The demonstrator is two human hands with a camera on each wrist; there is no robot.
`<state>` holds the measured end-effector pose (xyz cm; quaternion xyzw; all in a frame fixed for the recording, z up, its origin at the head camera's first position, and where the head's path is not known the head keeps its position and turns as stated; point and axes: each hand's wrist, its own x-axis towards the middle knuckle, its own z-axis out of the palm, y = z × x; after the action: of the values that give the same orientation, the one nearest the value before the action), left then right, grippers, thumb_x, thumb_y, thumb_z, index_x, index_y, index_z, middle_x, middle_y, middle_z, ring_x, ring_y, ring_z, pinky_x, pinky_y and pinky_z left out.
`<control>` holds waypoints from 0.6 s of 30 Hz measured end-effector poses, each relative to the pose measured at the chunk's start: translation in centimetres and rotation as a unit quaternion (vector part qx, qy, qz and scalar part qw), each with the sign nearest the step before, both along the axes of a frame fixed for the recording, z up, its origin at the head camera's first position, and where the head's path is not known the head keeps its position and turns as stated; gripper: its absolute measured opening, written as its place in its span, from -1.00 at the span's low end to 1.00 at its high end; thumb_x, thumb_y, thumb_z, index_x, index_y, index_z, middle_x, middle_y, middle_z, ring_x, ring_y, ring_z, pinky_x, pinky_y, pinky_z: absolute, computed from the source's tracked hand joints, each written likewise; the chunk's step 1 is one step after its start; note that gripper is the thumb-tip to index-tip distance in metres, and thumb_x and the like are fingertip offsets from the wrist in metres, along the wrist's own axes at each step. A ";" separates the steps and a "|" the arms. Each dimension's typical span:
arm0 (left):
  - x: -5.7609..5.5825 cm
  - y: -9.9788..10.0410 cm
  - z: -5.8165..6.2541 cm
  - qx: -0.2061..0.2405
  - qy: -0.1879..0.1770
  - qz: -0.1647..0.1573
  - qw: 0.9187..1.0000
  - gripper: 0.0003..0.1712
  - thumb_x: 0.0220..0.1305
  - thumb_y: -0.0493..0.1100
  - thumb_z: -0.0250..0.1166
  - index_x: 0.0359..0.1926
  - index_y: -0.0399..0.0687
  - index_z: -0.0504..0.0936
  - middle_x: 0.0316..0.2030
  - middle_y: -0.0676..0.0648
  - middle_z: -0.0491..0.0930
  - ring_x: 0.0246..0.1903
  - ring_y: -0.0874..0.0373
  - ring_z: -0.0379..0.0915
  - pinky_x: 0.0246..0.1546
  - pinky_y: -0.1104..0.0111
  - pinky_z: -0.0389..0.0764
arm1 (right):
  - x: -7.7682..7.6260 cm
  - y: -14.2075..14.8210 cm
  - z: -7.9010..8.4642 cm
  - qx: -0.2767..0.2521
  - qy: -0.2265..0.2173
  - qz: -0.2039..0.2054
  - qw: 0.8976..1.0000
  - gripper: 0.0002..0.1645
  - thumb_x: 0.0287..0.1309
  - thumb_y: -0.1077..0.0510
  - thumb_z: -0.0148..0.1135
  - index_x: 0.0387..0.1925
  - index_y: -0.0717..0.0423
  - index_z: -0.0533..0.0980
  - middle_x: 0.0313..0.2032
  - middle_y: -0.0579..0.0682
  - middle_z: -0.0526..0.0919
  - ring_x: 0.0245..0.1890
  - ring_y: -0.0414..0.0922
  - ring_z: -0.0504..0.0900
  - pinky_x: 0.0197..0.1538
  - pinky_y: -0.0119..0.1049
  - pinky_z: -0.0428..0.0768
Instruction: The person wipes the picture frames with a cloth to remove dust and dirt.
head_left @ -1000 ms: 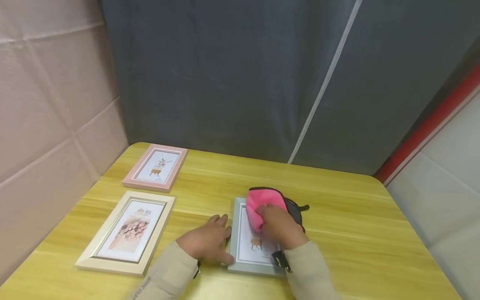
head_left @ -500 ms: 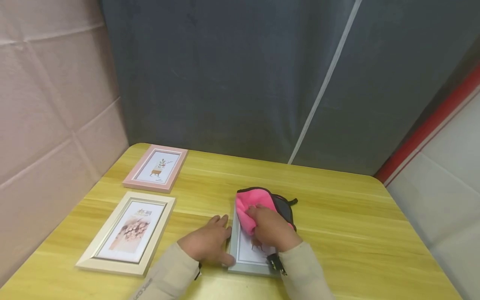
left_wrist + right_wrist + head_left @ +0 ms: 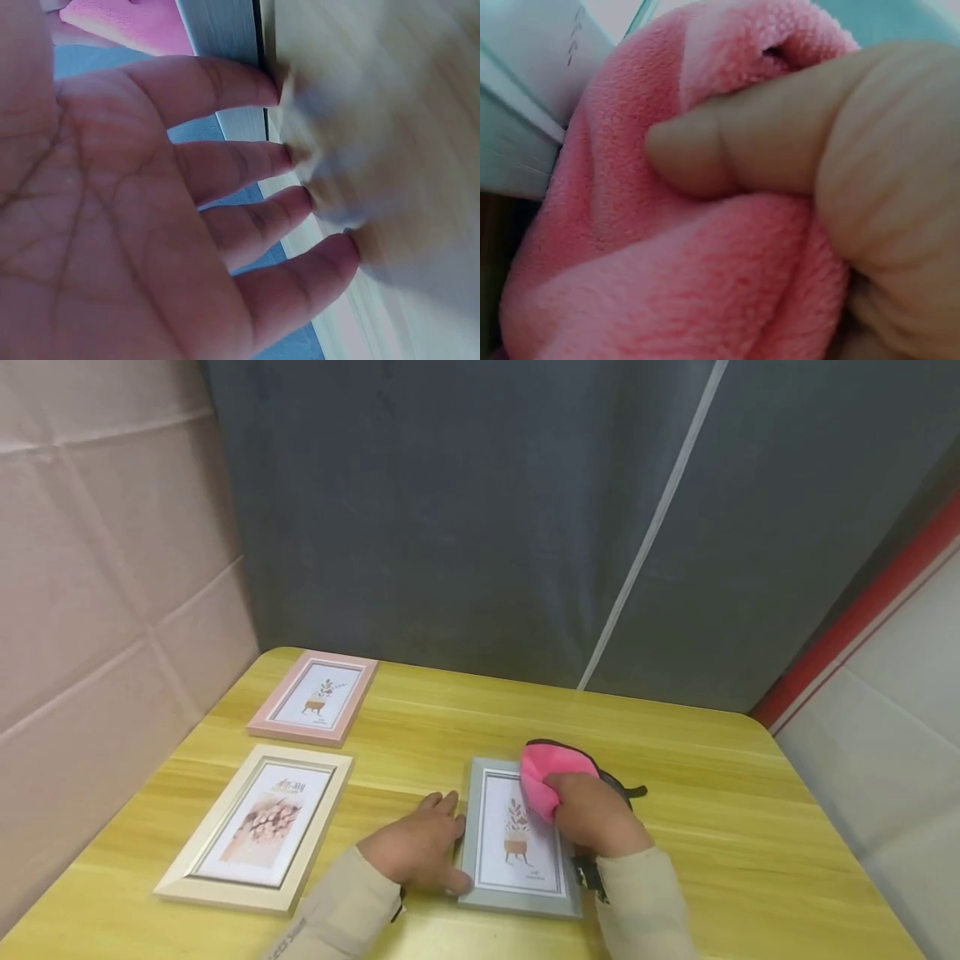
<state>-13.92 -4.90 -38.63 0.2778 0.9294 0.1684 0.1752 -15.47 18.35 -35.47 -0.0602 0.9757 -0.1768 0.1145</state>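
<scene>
A grey-blue picture frame (image 3: 517, 902) with a potted-plant print lies flat on the table in front of the person. My left hand (image 3: 417, 845) touches its left edge, thumb at the near left corner. In the left wrist view the fingers (image 3: 247, 165) are spread and fairly straight, their tips on the wood. At the frame's upper right, my right hand (image 3: 602, 814) grips a pink fleecy cloth (image 3: 542, 770) with a black border and a loop. The right wrist view shows the thumb (image 3: 697, 150) pressed into the bunched cloth; the other fingers are hidden.
A cream picture frame (image 3: 176, 887) with a blossom print lies to the left. Behind it is a pink picture frame (image 3: 341, 727) near the far left corner. The yellow wooden table (image 3: 720, 827) ends at a dark curtain (image 3: 450, 527).
My right hand moved the cloth slightly left over the grey-blue frame, then back right to its right edge, uncovering the print. My left hand has stayed at the left edge.
</scene>
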 end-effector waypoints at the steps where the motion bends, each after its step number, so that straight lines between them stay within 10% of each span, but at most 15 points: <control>1: 0.0 0.0 0.0 -0.001 0.000 0.000 1.000 0.00 -0.12 0.13 0.51 0.27 -0.40 0.47 0.42 -0.39 0.17 0.41 -0.31 0.03 0.34 -0.05 0.22 | 0.0 0.0 0.0 0.009 0.002 -0.002 1.000 -0.79 0.20 0.36 0.18 -0.29 -0.02 0.58 -0.40 -0.06 0.54 -0.39 -0.09 0.49 -0.28 -0.19 0.49; 18: -0.1 -0.1 0.0 -0.016 0.025 -0.019 0.999 -0.01 -0.08 0.21 0.49 0.26 -0.36 0.50 0.39 -0.37 0.23 0.37 -0.30 0.11 0.35 0.00 0.25 | -0.2 -4.3 -2.0 0.025 0.068 0.113 0.991 -0.75 -0.01 0.37 0.32 -0.30 0.00 0.60 -0.42 -0.06 0.59 -0.42 -0.10 0.49 -0.22 -0.16 0.56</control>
<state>-14.02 -5.02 -38.64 0.2965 0.9307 0.1428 0.1598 -15.70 14.02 -37.49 -0.1786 0.9724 -0.1338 0.0686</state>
